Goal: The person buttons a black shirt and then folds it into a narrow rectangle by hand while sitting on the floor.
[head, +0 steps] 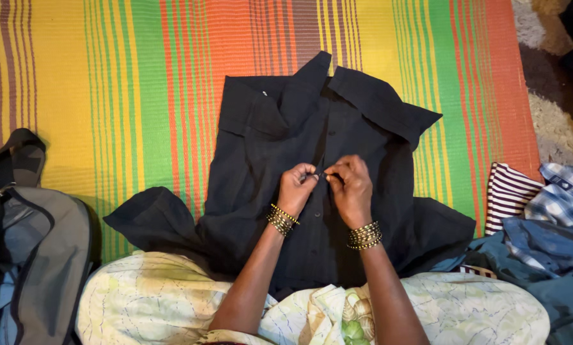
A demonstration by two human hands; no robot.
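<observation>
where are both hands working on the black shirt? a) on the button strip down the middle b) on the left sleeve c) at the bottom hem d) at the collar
a: the left hand and right hand pinch together at the front button strip, midway down the black shirt, below the collar and away from either sleeve.

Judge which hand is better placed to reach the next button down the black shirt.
Likely the right hand: it sits lower on the placket of the shirt, closest to the next button below. The left hand pinches the fabric edge slightly higher. Both are close, so the margin is small.
</observation>
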